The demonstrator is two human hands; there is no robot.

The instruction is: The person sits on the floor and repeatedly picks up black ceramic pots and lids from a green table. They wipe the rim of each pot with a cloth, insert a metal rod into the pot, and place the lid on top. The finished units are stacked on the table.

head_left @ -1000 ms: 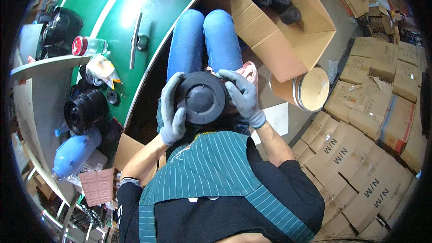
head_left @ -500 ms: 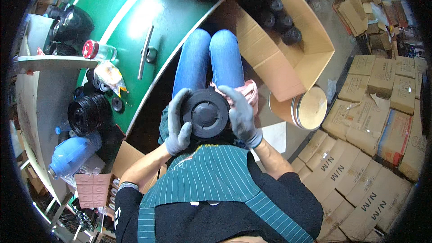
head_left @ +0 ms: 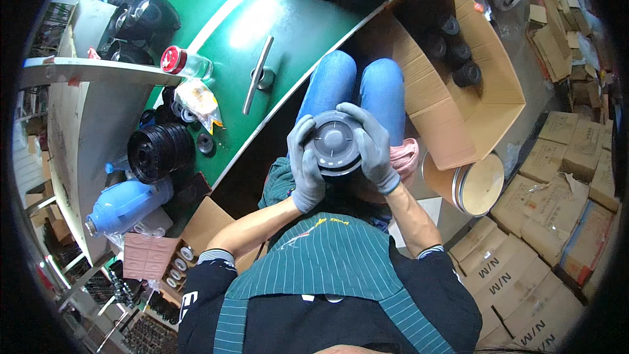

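Observation:
Above my lap I have a round black plastic part (head_left: 334, 142) with a domed top, thin radial lines and a stepped rim. My left hand (head_left: 305, 169), in a grey glove, is closed against its left side, fingers curled along the edge. On the opposite side, my right hand (head_left: 372, 151), gloved alike, grips the edge with its fingers reaching over the top. The underside of the part is hidden. A pink cloth (head_left: 404, 160) lies by my right wrist.
A green table (head_left: 239, 69) to my left carries a metal bar on a stand (head_left: 259, 75), a red-lidded jar (head_left: 187, 63) and stacked black discs (head_left: 160, 152). At right, an open carton (head_left: 495, 108) holds several black round parts, beside a drum (head_left: 481, 187) and stacked cardboard boxes (head_left: 511, 269).
The round black part now shows a domed, lined face instead of the flatter ringed one. My right fingers have closed over its edge. The whole view has shifted, so surroundings appear further right.

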